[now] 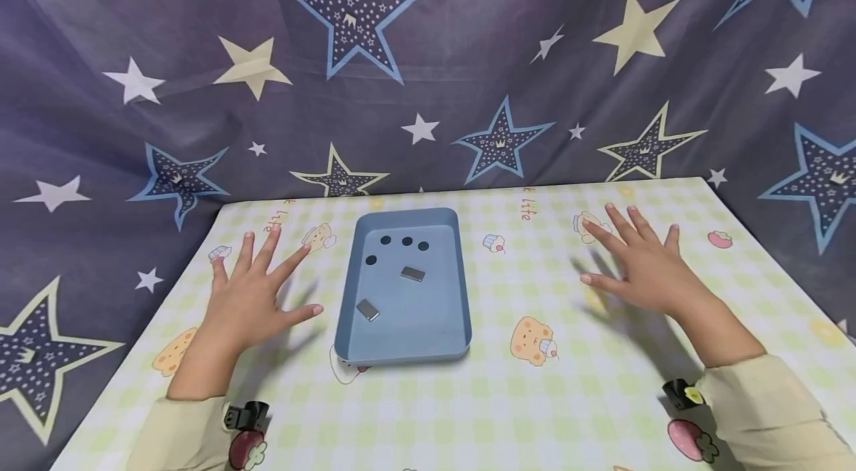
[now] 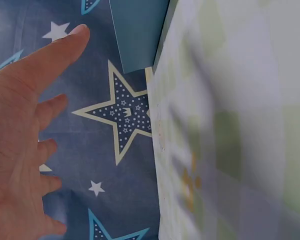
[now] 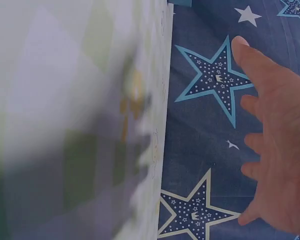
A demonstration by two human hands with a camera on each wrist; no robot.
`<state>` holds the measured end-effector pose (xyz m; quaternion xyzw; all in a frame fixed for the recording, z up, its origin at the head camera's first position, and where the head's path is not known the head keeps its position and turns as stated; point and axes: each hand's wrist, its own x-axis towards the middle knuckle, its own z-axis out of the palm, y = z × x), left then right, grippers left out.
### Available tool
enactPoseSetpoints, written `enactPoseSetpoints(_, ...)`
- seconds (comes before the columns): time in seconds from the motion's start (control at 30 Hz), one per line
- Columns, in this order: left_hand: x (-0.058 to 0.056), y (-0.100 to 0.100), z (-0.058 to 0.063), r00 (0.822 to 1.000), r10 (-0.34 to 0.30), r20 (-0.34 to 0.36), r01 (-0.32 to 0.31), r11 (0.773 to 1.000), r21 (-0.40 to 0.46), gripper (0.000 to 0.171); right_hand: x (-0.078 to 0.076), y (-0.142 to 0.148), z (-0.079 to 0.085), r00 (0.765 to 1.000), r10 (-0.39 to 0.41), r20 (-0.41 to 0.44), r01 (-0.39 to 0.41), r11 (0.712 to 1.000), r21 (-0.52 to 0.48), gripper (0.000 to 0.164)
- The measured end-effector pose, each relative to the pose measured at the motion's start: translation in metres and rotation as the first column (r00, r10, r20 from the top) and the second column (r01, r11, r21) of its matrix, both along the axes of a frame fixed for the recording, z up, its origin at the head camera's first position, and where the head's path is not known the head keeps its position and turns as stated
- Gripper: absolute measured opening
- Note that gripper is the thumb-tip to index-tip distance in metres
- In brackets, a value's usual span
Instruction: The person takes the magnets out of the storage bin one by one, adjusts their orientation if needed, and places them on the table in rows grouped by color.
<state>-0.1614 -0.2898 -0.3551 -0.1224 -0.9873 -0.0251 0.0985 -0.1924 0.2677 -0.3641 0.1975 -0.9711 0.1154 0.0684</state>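
Note:
A shallow blue tray (image 1: 428, 322) lies on the table between the hands. Toward its far end are several small black discs (image 1: 407, 241), and nearer are two small dark grey rectangular blocks with shiny edges, one block (image 1: 412, 274) at the middle and the other block (image 1: 368, 310) at the left. Left of the tray, my left hand (image 1: 247, 304) hovers over the cloth with fingers spread and nothing held. My right hand (image 1: 652, 270) is farther off to the tray's right, likewise spread and holding nothing. Both wrist views show straight fingers above the tabletop, and shadows fall beneath.
A checked tablecloth (image 1: 461, 411) with cartoon prints covers the table. Behind and beside it hangs a dark curtain (image 1: 435, 70) with stars. Black wrist cameras sit at both cuffs, the left camera (image 1: 246, 416) and the right camera (image 1: 678, 394).

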Motion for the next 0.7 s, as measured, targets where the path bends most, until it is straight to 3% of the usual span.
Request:
enactPoseSetpoints(0.3, -0.005, 0.003, -0.001, 1.0, -0.026, -0.01, 0.027, 0.996, 0.086, 0.098, -0.004, -0.007, -0.001, 0.997, 0.071, 0.01, -0.069, 0.989, -0.129, 0.094)
enactPoseSetpoints(0.53, -0.011, 0.004, -0.005, 0.994, -0.049, -0.095, 0.061, 0.99, 0.129, 0.092, -0.01, -0.013, -0.003, 0.981, 0.17, -0.095, -0.188, 0.955, -0.228, 0.093)
enactPoseSetpoints(0.7, -0.015, 0.006, -0.007, 0.99, -0.077, -0.122, 0.098, 0.978, 0.183, 0.091, -0.013, -0.02, -0.002, 0.976, 0.193, -0.104, -0.214, 0.939, -0.268, 0.089)
